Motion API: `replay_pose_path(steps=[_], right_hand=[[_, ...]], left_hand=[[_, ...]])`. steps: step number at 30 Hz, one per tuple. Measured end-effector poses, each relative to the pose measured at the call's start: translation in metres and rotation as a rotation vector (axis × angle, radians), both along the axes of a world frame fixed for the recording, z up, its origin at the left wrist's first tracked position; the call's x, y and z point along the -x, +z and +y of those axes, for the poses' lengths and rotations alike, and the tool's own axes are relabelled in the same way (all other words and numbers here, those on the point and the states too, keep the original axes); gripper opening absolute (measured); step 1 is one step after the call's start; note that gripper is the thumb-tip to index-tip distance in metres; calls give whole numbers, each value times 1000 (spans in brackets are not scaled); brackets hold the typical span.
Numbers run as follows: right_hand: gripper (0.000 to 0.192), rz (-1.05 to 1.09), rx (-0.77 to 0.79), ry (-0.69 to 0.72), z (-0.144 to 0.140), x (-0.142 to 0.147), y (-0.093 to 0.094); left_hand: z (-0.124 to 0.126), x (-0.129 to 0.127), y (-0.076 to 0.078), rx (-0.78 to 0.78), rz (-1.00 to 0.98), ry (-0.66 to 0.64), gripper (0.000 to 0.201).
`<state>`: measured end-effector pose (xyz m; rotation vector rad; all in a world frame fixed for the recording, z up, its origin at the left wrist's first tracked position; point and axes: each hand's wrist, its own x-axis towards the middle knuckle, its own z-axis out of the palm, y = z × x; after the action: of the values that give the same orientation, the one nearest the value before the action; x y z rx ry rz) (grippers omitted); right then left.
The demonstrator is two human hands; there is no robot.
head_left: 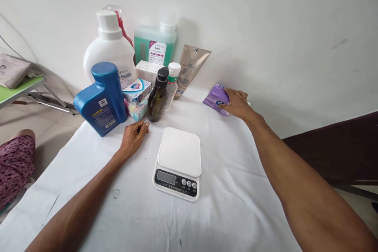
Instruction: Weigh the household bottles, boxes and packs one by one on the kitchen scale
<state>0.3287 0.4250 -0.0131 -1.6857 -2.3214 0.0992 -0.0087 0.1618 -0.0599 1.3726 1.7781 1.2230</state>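
- Head view, and the white scale [179, 151] is taken as the landmark: it is set on the cloth-covered counter [230, 220], its platform bare, its button panel turned to the near side; no reading can be made out on its display.
- Beyond the scale and off to its right, close to the wall [280, 47], the purple packet [213, 97] is found, and contact has been made there.
- It is being touched by the right hand [236, 102], which is laid over the packet's right end, thumb on the near face; whether a firm grip is closed cannot be told, the fingertips being hidden.
- The packet's left corner is left in plain sight, pointed away from the right hand, while its other end is covered, so its long axis cannot be read for certain.
- The right arm is stretched past the scale's right side; by that hand the packet is clearly best reached.
- To the left of the scale, the left hand [134, 138] is rested on the cloth, fingers loosely folded in, nothing seen held; its thumb is brought just beside the brown pump bottle [158, 100], well apart from the packet.
- Beyond the scale, between bottle and packet, the gold tube [190, 67] is seen tilted.
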Motion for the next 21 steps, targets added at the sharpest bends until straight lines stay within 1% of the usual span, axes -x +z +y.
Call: replay_pose_path(steps=[1, 3, 5, 7, 8, 9, 11, 13, 14, 15, 17, 19, 21], right_hand=[[61, 0, -24, 16, -7, 3, 2], [56, 43, -152, 74, -28, 12, 8], [40, 141, -343, 158, -58, 26, 20], [23, 156, -421, 226, -97, 47, 38], [15, 149, -447, 290, -119, 61, 50], [10, 164, -518, 401, -143, 76, 62], [13, 188, -664, 627, -187, 114, 86], [18, 66, -702, 784, -220, 155, 106], [16, -43, -658, 808, -231, 177, 113], [15, -150, -584, 791, -238, 198, 119], [18, -328, -404, 707, -240, 236, 125], [35, -467, -246, 587, -231, 269, 127], [58, -561, -143, 489, -218, 293, 126]], left_hand=[[0, 0, -1, -5, -5, 0, 49], [-1, 0, -1, -14, -6, -1, 49], [-1, 0, -2, -24, 0, -4, 48], [-1, 1, -3, -37, 11, -5, 47], [-1, 1, -3, -44, 17, -4, 47], [-1, 1, -4, -48, 23, -4, 46], [-1, 3, -6, -55, 35, -3, 45], [0, 3, -9, -68, 44, -1, 43], [0, 4, -10, -73, 46, 0, 42], [1, 4, -11, -74, 45, 2, 40], [1, 4, -13, -69, 37, 5, 36], [1, 4, -13, -67, 23, 5, 33], [0, 4, -12, -77, 7, 2, 31]])
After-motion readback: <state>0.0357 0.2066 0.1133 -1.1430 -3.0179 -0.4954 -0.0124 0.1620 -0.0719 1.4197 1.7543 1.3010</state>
